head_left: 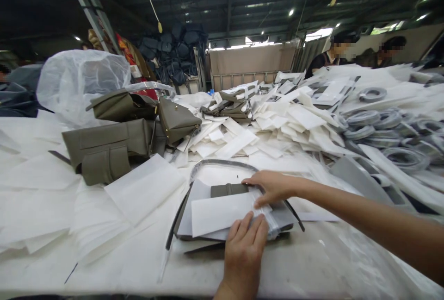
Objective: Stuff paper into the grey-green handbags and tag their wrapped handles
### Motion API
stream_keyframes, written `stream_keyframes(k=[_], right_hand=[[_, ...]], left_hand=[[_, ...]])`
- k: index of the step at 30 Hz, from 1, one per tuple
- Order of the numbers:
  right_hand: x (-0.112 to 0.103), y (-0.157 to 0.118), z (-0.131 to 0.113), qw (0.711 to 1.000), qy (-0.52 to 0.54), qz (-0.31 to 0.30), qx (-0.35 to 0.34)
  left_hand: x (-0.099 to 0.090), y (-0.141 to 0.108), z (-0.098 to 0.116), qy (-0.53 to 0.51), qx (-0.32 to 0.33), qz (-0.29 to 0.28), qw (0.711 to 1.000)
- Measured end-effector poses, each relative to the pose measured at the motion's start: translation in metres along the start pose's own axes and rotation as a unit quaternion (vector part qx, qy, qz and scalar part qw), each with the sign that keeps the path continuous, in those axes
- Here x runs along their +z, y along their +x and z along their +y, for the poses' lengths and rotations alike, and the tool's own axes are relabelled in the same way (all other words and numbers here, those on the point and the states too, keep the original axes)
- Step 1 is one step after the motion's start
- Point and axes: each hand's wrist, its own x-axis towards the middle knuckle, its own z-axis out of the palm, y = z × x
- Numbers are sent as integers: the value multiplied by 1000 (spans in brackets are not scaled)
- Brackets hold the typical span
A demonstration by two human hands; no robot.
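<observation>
An olive-green handbag [222, 190] lies flat on the white-topped table in front of me, mostly covered by white paper sheets [220, 214]. Its handle [222, 163], wrapped in clear film, arches behind it, and dark strap ends stick out at both sides. My left hand [244, 249] rests with outstretched fingers on the near right edge of the top sheet and on a small clear plastic packet [273, 226]. From the right, my right hand [274, 186] reaches over the bag's far right corner, thumb and fingers apart, touching paper and plastic there.
Several olive bags [104, 142] stand at the left, near a big translucent plastic bag [81, 80]. Loose white sheets [31, 198] spread at left. Behind lies a paper heap [298, 119]; wrapped coiled straps [405, 156] pile up at right. Co-workers [333, 54] sit beyond.
</observation>
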Motion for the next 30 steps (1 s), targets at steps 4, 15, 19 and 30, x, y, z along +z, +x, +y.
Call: stream_keyframes(k=[4,15,19,30], right_hand=[[10,-4,-2,997,66,-23,27],[25,5,5,976,167,120,64],[46,-49,-28,968,152,195,39],[97,-106,-28,919,-196,337,-69]], left_hand=[[-2,2,0,3,-2,-24,1000],[-12,7,-4,3,35,-77,996],[-16,11,-3,-12,21,-93,995],[-67,28,-36,73,132,-209,966]])
